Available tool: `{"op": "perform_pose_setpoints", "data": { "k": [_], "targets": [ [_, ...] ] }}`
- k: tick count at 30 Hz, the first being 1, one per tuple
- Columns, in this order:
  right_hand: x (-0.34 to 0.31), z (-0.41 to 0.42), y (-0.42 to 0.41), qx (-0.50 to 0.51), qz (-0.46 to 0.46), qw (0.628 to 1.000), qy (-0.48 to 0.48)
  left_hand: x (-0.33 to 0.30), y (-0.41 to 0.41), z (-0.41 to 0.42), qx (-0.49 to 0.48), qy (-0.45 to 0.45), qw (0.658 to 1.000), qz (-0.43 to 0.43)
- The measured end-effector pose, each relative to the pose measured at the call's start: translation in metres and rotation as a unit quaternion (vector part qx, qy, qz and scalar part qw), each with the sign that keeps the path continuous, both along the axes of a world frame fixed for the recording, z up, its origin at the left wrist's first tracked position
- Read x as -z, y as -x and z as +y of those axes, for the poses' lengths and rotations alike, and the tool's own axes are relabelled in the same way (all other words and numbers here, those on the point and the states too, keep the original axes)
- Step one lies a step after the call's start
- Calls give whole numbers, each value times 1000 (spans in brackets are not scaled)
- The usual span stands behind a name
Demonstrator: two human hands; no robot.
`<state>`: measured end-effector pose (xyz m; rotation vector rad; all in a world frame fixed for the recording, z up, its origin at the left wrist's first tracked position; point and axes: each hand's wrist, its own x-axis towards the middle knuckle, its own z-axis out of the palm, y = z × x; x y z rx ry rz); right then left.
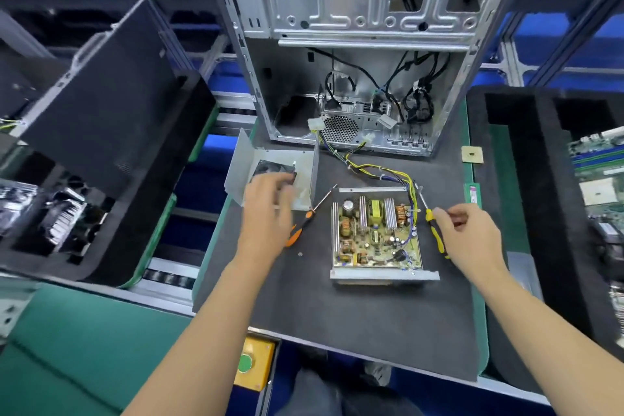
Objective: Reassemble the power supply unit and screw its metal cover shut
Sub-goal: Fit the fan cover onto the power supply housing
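1. left hand (266, 203) reaches over the metal cover (270, 176); blur hides its grip.
2. right hand (469, 233) pinches the yellow screwdriver (435, 233).
3. open power supply unit (378, 233) lies between them on the dark mat (337, 314), orange screwdriver (304, 223) just left.

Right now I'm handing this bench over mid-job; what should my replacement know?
Left hand reaches over the metal cover, which lies fan-side up, apart from the base; grip is blurred.
Right hand holds the yellow screwdriver.
The open power supply base sits mid-mat, its board exposed; an orange screwdriver lies to its left, one loose screw nearby.
Done: nothing closed.
Left: fit cover, drive screws.
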<state>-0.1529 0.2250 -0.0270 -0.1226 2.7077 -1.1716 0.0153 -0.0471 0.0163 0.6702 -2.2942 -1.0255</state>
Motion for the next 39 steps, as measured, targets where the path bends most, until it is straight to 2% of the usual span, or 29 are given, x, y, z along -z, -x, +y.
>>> {"op": "perform_pose_setpoints", "data": {
  "k": [1, 2, 4, 6, 7, 10, 12, 15, 17, 19, 22, 23, 29, 34, 37, 39],
  "targets": [
    [-2, 0, 0, 4, 9, 1000, 1, 3, 1, -10, -68, 1, 998, 3],
    [-4, 0, 0, 8, 16, 1000, 2, 5, 6, -20, -96, -1, 995, -25],
    [-10, 0, -1, 16, 17, 1000, 10, 14, 21, -40, -36, 56, 983, -173],
    [-15, 0, -3, 24, 12, 999, 18, 21, 39, -59, 74, 129, 923, -355],
    [-17, 1, -4, 28, 13, 999, 19, 18, 49, -67, 108, 147, 891, -416],
    [-22, 2, -8, 43, 16, 998, 33, 11, 75, -87, 202, 193, 820, -500],
    [-24, 3, -10, 48, 13, 998, 42, 9, 87, -93, 231, 188, 795, -528],
    [-26, 3, -13, 60, 9, 997, 57, 10, 96, -101, 221, 162, 817, -508],
    [-26, 3, -15, 70, 5, 995, 69, 12, 97, -106, 214, 182, 826, -489],
    [-26, 2, -15, 75, 3, 994, 81, 14, 97, -110, 213, 217, 822, -481],
    [-28, 5, -15, 80, 7, 992, 92, 17, 93, -107, 251, 262, 797, -483],
    [-28, 5, -16, 82, 10, 992, 94, 17, 90, -105, 255, 257, 800, -479],
    [-31, 1, -23, 85, 18, 990, 108, 2, 76, -108, 233, 136, 857, -439],
    [-53, -2, -32, 84, 34, 989, 113, -42, 57, -109, 230, 97, 894, -373],
    [-83, -19, -44, 21, 65, 988, 137, -77, 47, -99, 233, 47, 931, -276],
    [-106, -40, -56, -74, 39, 987, 138, -98, 46, -84, 252, 31, 943, -215]
  ]
}}
